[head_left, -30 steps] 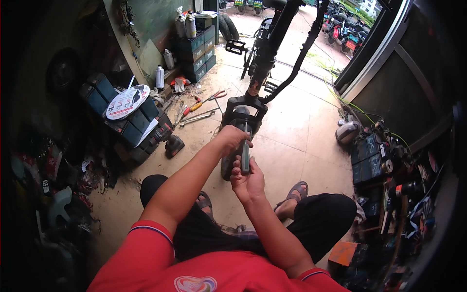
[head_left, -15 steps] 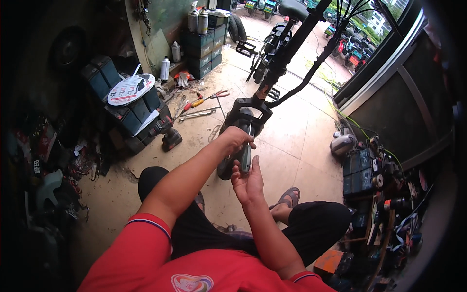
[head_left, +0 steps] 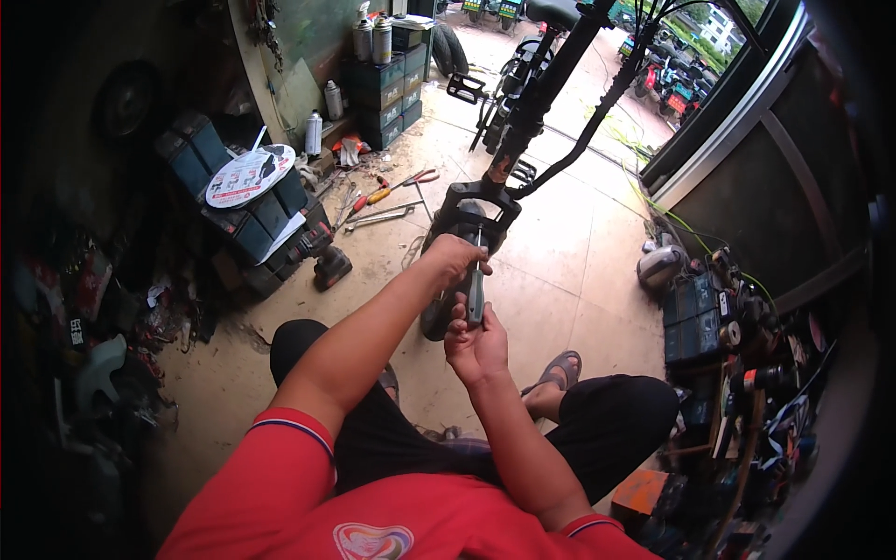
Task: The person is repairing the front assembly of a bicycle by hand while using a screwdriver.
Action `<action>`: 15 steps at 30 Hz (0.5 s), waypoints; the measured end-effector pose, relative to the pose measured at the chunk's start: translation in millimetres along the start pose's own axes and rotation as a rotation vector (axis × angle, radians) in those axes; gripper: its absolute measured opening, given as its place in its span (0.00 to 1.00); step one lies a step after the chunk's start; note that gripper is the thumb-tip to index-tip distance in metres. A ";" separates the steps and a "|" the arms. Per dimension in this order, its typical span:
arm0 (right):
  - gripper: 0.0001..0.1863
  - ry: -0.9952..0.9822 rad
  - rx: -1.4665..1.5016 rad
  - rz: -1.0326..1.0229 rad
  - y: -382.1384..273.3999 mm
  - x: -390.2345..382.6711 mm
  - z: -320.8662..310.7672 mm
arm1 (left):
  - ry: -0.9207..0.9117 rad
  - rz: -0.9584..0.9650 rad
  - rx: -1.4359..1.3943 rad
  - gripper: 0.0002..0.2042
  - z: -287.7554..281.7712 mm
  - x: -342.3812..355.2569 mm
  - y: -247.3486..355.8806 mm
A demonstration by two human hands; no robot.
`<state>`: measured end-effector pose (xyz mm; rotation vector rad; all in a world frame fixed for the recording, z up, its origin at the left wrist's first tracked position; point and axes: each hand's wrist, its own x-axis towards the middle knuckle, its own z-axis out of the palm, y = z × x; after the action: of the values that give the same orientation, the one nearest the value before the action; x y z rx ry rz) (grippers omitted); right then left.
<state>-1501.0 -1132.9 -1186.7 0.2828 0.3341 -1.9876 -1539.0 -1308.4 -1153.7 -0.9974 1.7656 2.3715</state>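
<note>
One screwdriver (head_left: 475, 303), two grips: right hand (head_left: 478, 347) curled round its handle, left hand (head_left: 455, 259) closed about its shaft, which points toward a bike's (head_left: 533, 105) near fork (head_left: 510, 209); work looks under way, front wheel (head_left: 432, 323) still fitted, turns remaining impossible to tell

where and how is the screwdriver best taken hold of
I'd take the screwdriver by its thick grey-green handle, from the near side, where the right grip is. The handle's end points back toward the person, and it looks wide enough to wrap and turn; the thin shaft runs away toward the black fork, leaving less to hold.
</note>
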 end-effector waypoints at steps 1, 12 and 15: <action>0.15 0.000 0.005 -0.002 0.3 -0.2 0.9 | -0.001 -0.003 0.005 0.10 -1.7 4.1 -1.9; 0.14 0.207 -0.144 -0.188 -0.4 3.2 15.2 | 0.693 0.232 0.468 0.12 -22.2 33.9 -24.7; 0.23 0.401 -0.532 -0.314 -0.4 11.9 10.4 | 0.526 0.041 0.305 0.11 -25.6 44.2 -43.4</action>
<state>-1506.9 -1146.4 -1181.0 0.2958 1.2018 -2.0472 -1545.6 -1330.3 -1216.8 -1.6454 2.2324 1.8773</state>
